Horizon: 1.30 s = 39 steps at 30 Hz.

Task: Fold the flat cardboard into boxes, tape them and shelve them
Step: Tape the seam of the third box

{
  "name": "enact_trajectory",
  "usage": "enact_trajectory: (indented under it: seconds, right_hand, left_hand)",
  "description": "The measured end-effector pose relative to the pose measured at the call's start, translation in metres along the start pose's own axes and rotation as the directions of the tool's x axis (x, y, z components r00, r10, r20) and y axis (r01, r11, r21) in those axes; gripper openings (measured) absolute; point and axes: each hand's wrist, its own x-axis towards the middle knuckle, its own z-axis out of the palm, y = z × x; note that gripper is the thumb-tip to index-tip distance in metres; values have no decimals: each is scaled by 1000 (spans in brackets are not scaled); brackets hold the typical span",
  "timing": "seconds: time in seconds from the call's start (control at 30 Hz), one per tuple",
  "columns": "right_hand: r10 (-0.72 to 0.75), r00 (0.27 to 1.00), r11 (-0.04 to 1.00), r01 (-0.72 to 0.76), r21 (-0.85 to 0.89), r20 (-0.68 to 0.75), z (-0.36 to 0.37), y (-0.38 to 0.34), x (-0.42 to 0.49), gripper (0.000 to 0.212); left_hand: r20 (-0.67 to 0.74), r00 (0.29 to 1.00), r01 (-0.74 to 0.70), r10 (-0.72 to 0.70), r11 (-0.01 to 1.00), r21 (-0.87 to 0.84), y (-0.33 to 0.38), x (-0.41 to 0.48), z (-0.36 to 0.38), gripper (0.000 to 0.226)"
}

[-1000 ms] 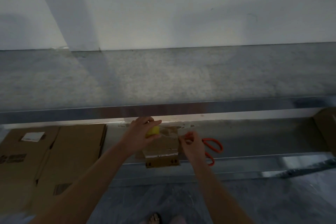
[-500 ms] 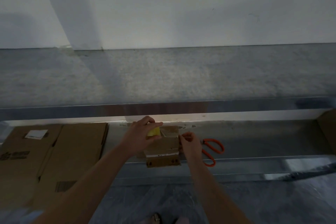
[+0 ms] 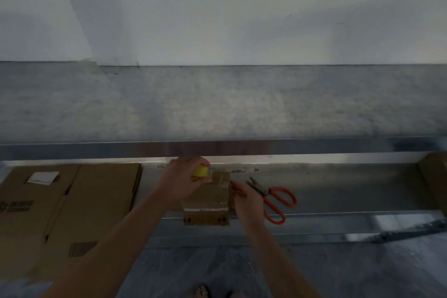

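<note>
Nearest, at the bottom edge: toes (image 3: 202, 292) on the grey floor (image 3: 338, 268).

Next, the lower metal shelf (image 3: 338, 184), carrying all the items below.

Small cardboard box (image 3: 205, 203): stands at the shelf's front lip, between the two hands. Shows pale tape strips across its top and near face.

Left hand (image 3: 181, 182): reaches over the box's far left corner. Curls fingers and thumb round a yellow tape roll (image 3: 200, 172) and holds it at the far edge of the box top.

Right hand (image 3: 245, 197): sits just beside the box's right side, fingers partly curled, tips at the box's far right corner. Cannot tell whether it pinches a tape end or only touches the cardboard.

Orange-handled scissors (image 3: 273, 197): lie flat just right of the right hand, blades shut and pointing far-left.

Flat cardboard (image 3: 84, 201): lies on the same shelf left of the box, apart from it, under the left forearm. Carries a white label (image 3: 43, 177) near the far left corner.

More brown cardboard (image 3: 435, 176): sits at the right edge, well apart from the box.

Farther back: the upper shelf (image 3: 217, 104), grey and dim, then the white wall (image 3: 242, 7).
</note>
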Motion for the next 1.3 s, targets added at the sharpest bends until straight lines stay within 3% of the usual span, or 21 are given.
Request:
enact_trajectory:
  seconds: [0.1,0.17,0.27,0.37,0.47,0.6,0.7,0.83,0.97,1.17,1.3]
  right_hand:
    - [-7,999,993,1,117,53,1,2,-7,34]
    - [-21,998,993,14,118,55,3,3,-13,25]
    - [-77,996,994,74,77,41,8,4,-21,30]
    - [-72,992,997,69,32,103,14,2,-23,43]
    - [-64,994,989,75,-130,87,17,1,-15,56]
    - [-68,996,985,77,-154,62,11,10,-3,30]
    - [-55,988,995,66,-72,144,8,15,-5,39]
    - [-127,987,990,132,-49,94,13,8,-4,60]
    - [-131,991,987,133,-86,25,17,4,0,57]
    - [-119,993,989,119,-92,1,18,13,2,59]
    - [-111,993,984,114,-138,26,18,15,6,60]
  left_hand:
    - [10,999,40,-40,999,-32,-1,0,0,33]
    - [23,995,99,-98,992,-74,-3,0,1,35]
    - [49,986,166,-162,979,-118,-7,-2,1,38]
    - [54,986,163,-158,979,-120,-5,-1,-1,37]
    - [76,986,158,-147,974,-165,-4,-1,-7,38]
    - [157,976,185,-153,960,-212,-7,-3,-25,49]
    - [188,976,152,-113,967,-207,-10,-7,-33,48]
    - [157,985,107,-74,972,-209,-5,-10,-29,44]
    - [144,986,110,-79,969,-222,-3,-11,-24,43]
    - [61,959,282,-278,898,-338,-8,-17,-26,42]
    - [13,985,170,-172,958,-229,-6,-23,-30,38]
